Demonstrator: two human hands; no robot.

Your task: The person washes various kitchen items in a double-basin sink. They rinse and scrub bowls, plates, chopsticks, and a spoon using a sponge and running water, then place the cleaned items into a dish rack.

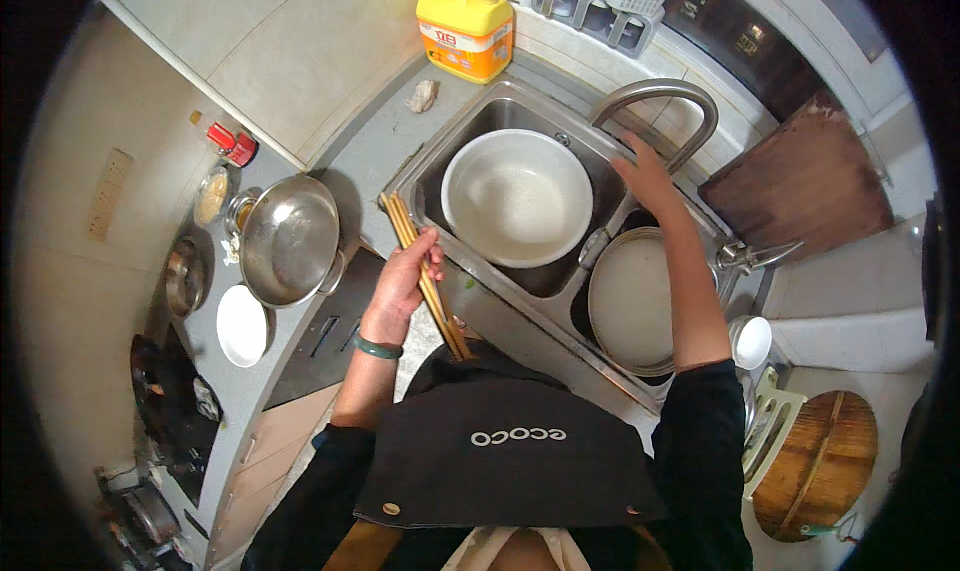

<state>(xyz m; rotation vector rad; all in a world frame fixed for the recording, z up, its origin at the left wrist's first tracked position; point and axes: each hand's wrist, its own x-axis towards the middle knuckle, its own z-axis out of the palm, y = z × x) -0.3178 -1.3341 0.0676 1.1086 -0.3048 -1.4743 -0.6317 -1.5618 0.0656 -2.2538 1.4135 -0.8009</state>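
Observation:
A bundle of wooden chopsticks (405, 230) is gripped in my left hand (411, 271), in front of the sink's front rim. My right hand (643, 167) reaches to the back of the sink, close beside the curved metal faucet (660, 87); its fingers are spread and hold nothing. Whether it touches the faucet I cannot tell. A white basin (517, 196) with whitish liquid sits in the larger sink bowl. In the smaller bowl, a round pan (630, 301) of cloudy liquid is partly hidden by my right forearm.
Left on the counter are a two-handled metal pan (290, 241), a white plate (242, 326) and a red-labelled bottle (234, 145). A yellow detergent jug (465, 31) stands behind the sink. To the right are a lever tap (750, 256), white bowls (751, 342) and a wooden board (814, 185).

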